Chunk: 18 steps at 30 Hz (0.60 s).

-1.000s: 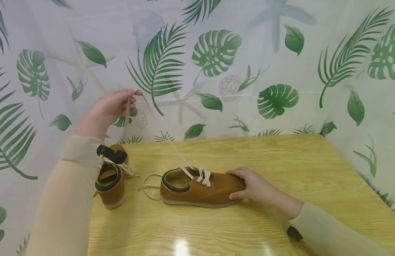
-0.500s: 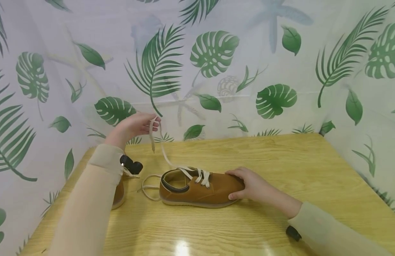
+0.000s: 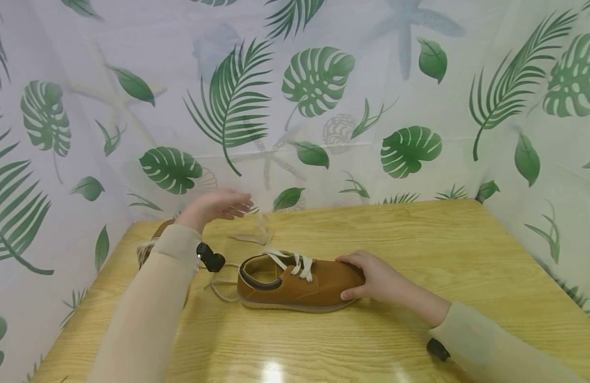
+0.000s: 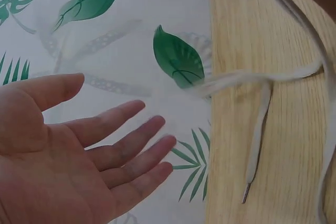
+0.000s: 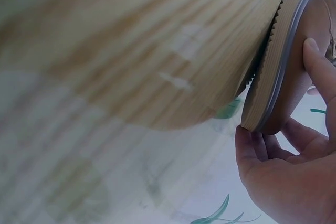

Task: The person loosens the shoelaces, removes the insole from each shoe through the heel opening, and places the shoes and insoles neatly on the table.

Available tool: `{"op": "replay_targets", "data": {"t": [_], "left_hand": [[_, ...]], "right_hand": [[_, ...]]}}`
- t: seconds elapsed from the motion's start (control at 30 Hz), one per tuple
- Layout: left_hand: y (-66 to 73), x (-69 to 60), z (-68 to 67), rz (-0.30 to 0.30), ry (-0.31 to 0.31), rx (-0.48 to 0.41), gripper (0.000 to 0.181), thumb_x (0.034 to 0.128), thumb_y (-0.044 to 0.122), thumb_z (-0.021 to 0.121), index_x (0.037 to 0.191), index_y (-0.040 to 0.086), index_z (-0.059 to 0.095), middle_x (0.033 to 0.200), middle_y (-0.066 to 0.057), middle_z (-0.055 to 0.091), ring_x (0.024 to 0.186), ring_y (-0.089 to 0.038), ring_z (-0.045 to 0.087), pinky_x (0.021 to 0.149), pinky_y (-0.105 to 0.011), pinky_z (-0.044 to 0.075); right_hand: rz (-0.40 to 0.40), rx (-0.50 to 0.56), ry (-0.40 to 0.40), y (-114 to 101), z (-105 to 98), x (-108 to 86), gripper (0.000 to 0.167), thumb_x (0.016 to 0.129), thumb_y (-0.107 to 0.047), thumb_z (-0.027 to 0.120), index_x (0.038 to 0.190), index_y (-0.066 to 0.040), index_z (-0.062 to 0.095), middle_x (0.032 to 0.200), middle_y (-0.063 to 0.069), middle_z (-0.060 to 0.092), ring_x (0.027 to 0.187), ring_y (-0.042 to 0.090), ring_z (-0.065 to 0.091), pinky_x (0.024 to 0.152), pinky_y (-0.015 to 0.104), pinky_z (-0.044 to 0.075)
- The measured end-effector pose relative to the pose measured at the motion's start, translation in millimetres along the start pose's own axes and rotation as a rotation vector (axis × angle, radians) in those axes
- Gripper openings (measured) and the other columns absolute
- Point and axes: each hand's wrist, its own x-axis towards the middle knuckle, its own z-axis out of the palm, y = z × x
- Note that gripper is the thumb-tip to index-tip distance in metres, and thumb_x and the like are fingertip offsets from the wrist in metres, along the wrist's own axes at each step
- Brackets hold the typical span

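A brown shoe [image 3: 302, 284] with cream laces lies sole down on the table, its toe pointing right. My right hand [image 3: 378, 284] grips the toe, thumb on the near side and fingers on the far side; the right wrist view shows the shoe's ridged sole edge [image 5: 281, 61] beside the fingers. Above the table's back edge, my left hand [image 3: 216, 206] is empty, its fingers extended and spread in the left wrist view. A loose shoelace [image 4: 257, 140] with a tipped end is just beyond those fingertips, partly blurred. Another lace loop [image 3: 223, 290] lies behind the heel.
A second brown shoe [image 3: 162, 230] stands at the left, mostly hidden by my left forearm. The wooden table [image 3: 371, 340] ends at a leaf-printed curtain [image 3: 323, 117] behind and at the sides. Dark wrist cameras sit on both cuffs.
My left hand has moved right and down and let go of the shoelace, which has dropped towards the table behind the shoe. The right hand keeps its grip on the toe.
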Motion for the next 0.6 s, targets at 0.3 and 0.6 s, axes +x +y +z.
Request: {"op": "replay_targets", "data": {"t": [0.3,0.6], "left_hand": [[-8.1,-0.6,5.0,-0.019,-0.013,-0.047,0.057,0.1174,0.034,0.034,0.158,-0.006,0.042,0.161,-0.029,0.046,0.15,-0.045,0.046,0.128,-0.052,0.036],[-22.1,-7.6,8.7,-0.005,-0.058,-0.072,0.051,0.1164,0.028,0.037,0.154,-0.005,0.043,0.159,-0.03,0.048,0.148,-0.045,0.049,0.125,-0.052,0.041]], "right_hand": [[0.0,0.001,0.0,-2,-1,0.2,0.078,0.085,-0.034,0.091,0.148,-0.002,0.058,0.142,0.023,0.061,0.129,0.043,0.06,0.109,0.06,0.05],[-0.004,-0.012,-0.005,1,1,0.5,0.078,0.086,-0.033,0.091,0.149,-0.001,0.057,0.143,0.024,0.06,0.131,0.044,0.059,0.109,0.061,0.05]]}}
